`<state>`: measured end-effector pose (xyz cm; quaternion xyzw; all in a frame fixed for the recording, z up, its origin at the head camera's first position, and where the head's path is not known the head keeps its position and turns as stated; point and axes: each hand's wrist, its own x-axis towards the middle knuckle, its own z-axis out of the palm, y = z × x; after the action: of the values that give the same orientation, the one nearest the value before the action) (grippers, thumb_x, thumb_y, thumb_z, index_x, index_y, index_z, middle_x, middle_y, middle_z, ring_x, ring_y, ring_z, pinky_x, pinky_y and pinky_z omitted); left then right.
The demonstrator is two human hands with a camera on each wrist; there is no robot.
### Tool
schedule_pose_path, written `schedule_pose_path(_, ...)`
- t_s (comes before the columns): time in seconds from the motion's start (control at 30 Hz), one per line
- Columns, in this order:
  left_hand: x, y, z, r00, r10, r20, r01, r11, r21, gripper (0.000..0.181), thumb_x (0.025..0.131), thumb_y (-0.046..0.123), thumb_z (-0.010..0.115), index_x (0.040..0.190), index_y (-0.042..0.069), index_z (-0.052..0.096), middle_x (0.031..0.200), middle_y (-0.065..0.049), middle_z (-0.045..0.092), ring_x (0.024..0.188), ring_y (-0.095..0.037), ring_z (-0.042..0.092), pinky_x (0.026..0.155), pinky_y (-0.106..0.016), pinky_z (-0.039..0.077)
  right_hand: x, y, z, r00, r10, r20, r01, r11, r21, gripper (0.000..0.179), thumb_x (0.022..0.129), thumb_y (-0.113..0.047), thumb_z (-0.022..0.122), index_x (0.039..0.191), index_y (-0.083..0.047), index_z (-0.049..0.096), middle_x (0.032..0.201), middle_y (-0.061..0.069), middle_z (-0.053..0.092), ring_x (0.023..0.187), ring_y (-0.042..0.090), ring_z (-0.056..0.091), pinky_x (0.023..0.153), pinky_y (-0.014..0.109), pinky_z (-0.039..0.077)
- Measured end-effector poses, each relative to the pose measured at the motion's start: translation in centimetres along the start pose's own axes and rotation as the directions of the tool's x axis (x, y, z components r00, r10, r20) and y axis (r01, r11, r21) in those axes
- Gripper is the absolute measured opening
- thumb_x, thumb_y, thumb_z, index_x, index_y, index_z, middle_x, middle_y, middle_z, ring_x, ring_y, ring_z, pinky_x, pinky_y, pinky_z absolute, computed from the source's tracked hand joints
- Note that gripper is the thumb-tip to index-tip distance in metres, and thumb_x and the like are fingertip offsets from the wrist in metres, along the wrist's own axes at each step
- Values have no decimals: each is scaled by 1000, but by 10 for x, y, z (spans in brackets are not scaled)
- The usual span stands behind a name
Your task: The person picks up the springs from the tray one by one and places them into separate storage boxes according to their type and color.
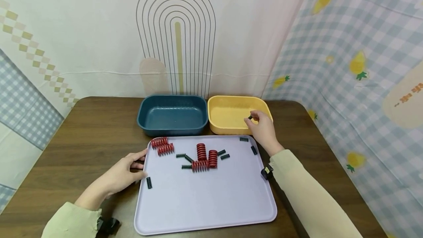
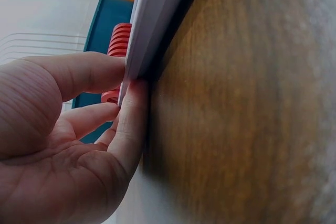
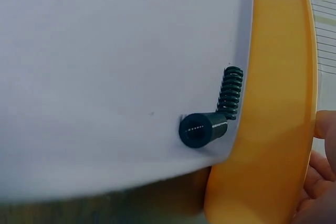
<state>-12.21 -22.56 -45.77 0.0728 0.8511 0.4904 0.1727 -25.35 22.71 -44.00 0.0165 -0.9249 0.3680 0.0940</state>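
Observation:
My right hand [image 1: 262, 127] is over the yellow bin [image 1: 213, 124], pinching a small dark spring [image 1: 250, 117] between thumb and fingertips. In the right wrist view only part of that hand [image 3: 320, 182] shows beyond the bin's wall, and the held spring is hidden. At the left rim of the pale lilac tray [image 1: 231, 197], my left hand [image 1: 123, 172] holds the edge, thumb and fingers on it. Thick red springs [image 1: 201, 152] and small dark green springs [image 1: 225, 156] lie scattered on the tray. One dark green spring [image 1: 149, 182] is close to the left thumb.
A dark teal bin [image 1: 140, 120] stands left of the yellow one, both behind the tray. Everything rests on a brown wooden table [image 1: 99, 131]. Patterned cloth [image 1: 251, 28] hangs behind and at the sides.

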Motion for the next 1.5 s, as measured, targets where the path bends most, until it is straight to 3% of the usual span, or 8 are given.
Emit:
schedule_pose_path(0.53, -1, 1, -1, 1000, -5, 1, 5, 1000, 10, 75, 87, 10, 72, 150, 2, 31, 132, -20, 43, 110, -28, 53, 81, -26, 49, -15, -5, -11, 997, -78, 7, 77, 997, 29, 51, 91, -36, 68, 129, -5, 57, 124, 11, 59, 112, 28, 52, 94, 46, 44)
schedule_pose_path(0.97, -1, 3, -1, 1000, -23, 12, 23, 1000, -1, 76, 87, 10, 72, 150, 2, 31, 133, -20, 42, 110, -28, 52, 82, -28, 50, -43, -23, -13, 976, -202, 86, 198, 979, 58, 56, 86, -38, 73, 129, -6, 58, 122, 7, 60, 112, 23, 55, 94, 42, 46)
schedule_pose_path(1.27, -1, 2, -1, 1000, -14, 7, 14, 1000, 5, 75, 87, 10, 72, 150, 1, 32, 133, -20, 43, 110, -28, 53, 81, -26, 49, -60, -37, -1, 941, -271, 202, 250, 960, 125, 62, 83, -45, 74, 129, -8, 58, 120, 9, 62, 109, 24, 58, 94, 44, 46)
schedule_pose_path(1.5, 0, 1, -1, 1000, -16, 12, 16, 1000, -6, 76, 87, 10, 72, 150, 2, 32, 132, -21, 42, 109, -28, 53, 81, -27, 50, -70, -44, 11, 886, -342, 313, 315, 939, 135, 64, 81, -46, 75, 129, -8, 59, 123, 7, 62, 107, 23, 58, 91, 41, 47)
